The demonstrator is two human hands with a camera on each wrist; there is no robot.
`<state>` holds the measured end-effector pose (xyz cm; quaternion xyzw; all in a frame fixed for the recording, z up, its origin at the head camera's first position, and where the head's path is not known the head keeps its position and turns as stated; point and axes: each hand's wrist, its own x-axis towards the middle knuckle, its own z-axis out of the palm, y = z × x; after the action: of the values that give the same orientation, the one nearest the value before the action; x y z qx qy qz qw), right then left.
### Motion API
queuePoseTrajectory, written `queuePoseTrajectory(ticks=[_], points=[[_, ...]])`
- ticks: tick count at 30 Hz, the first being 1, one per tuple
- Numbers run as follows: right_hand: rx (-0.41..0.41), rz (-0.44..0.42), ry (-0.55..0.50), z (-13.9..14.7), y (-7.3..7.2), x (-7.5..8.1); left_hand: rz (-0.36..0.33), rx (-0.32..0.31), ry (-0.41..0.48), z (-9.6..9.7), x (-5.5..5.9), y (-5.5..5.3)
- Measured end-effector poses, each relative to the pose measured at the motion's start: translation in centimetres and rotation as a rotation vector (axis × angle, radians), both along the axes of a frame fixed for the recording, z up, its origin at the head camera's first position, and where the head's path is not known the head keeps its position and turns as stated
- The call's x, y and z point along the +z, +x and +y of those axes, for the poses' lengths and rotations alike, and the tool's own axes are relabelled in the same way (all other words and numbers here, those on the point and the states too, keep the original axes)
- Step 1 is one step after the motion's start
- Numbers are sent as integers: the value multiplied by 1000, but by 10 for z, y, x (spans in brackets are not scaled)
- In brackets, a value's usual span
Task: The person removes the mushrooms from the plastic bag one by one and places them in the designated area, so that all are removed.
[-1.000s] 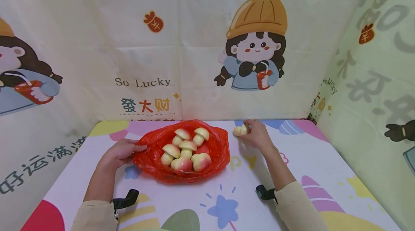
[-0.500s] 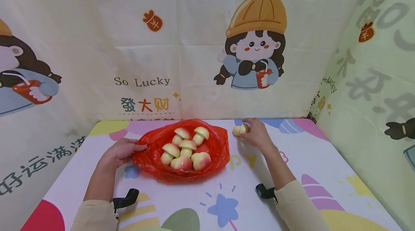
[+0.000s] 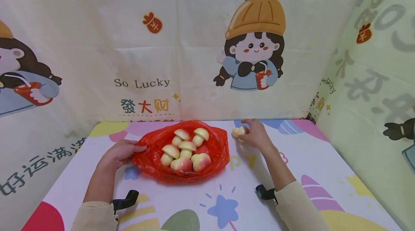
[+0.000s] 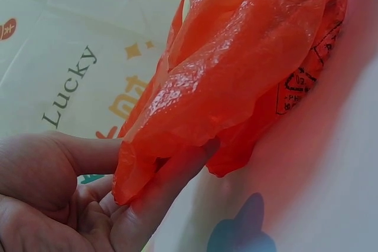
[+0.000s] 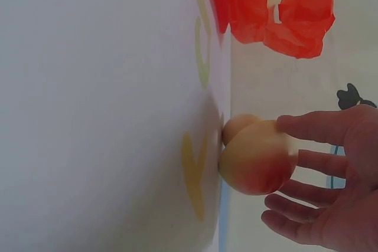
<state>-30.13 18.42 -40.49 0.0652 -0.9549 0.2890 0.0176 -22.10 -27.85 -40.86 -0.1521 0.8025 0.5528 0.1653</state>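
Observation:
A red plastic bag (image 3: pixel 152 168) lies with its mouth spread on the table, holding several pale mushrooms (image 3: pixel 188 148) with pinkish caps. My left hand (image 3: pixel 121 152) grips the bag's left edge; in the left wrist view the thumb is behind the red film (image 4: pixel 195 104) and a finger runs under it. To the right of the bag, another mushroom (image 3: pixel 239 132) lies on its side near the table's back edge. My right hand (image 3: pixel 257 134) pinches its cap (image 5: pixel 260 157), thumb on the near side, while the other fingers stay loosely extended in the right wrist view.
The white table (image 3: pixel 181 202) has printed coloured shapes and letters. A cloth backdrop (image 3: pixel 197 62) with cartoon figures rises right behind its back edge, and another side of it stands at the right (image 3: pixel 366 116). Black wrist cameras (image 3: pixel 126 199) sit on both forearms.
The mushroom at the right has shifted very slightly left and nearer, with my right hand at it. My left hand and the bag stay in place.

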Motion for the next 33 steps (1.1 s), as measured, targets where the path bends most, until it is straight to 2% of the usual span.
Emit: queuePoseTrajectory(ticks=[16, 21, 26, 33], points=[[22, -39, 1, -2, 3, 2, 5, -1, -8, 0, 0, 0], [25, 3, -7, -2, 5, 6, 1, 1, -6, -1, 1, 1], [6, 56, -70, -6, 7, 12, 3, -1, -2, -1, 2, 1], [1, 179, -133, -12, 15, 25, 3, 3, 6, -1, 3, 0]])
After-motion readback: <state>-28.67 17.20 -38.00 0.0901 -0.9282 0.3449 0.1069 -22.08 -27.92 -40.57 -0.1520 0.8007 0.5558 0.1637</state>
